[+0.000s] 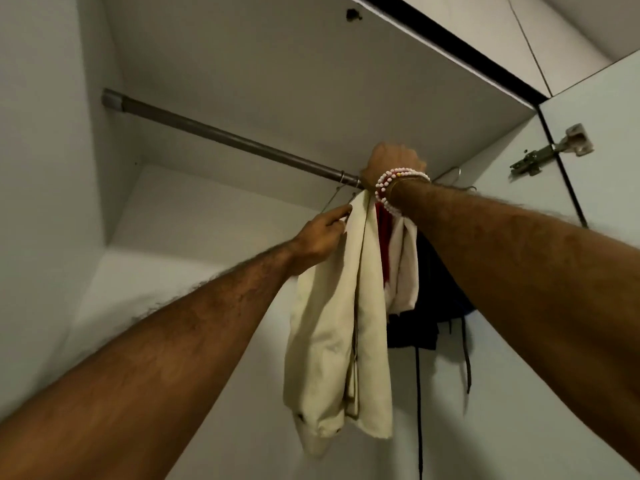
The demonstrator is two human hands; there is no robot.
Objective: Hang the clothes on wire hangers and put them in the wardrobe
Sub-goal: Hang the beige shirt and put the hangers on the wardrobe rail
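Cream garment (329, 323) hung from the rail (225, 136) on its wire hanger (341, 183), at 6 o'clock from your right hand (394, 161), which was fisted there with its grasp hidden. Your left hand (322, 237) pinched the garment's top edge at 8 o'clock. Risk: a tug could slide the fabric off the wire.

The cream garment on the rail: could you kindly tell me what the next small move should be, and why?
Probably let the left hand release the cream garment and draw back: the wire hanger already hooks over the rail, the garment hangs beside other clothes, and the right hand is up at the rail.
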